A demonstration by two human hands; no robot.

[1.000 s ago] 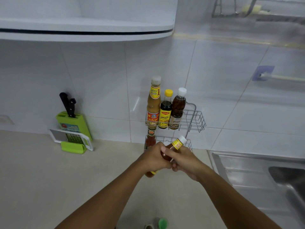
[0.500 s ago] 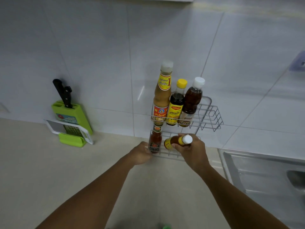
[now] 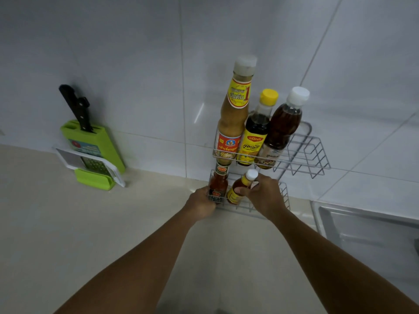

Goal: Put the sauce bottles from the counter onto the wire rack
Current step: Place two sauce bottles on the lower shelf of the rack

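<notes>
Right hand clamped on small yellow-labelled bottle, long axis tilted cap-up toward wall, base in wire rack lower tier; left hand closed at rack's left corner beside red bottle.

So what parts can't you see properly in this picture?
Head view, all of it:
- Base of the small white-capped amber bottle: hidden by the right hand, so whether it rests on the lower wire rack shelf is unclear.
- Left hand fingers: curled out of sight by the small red sauce bottle; their grip is unclear.
- Steel sink: cut off by the right edge.
- Bottle labels: too small and blurred to read.
</notes>
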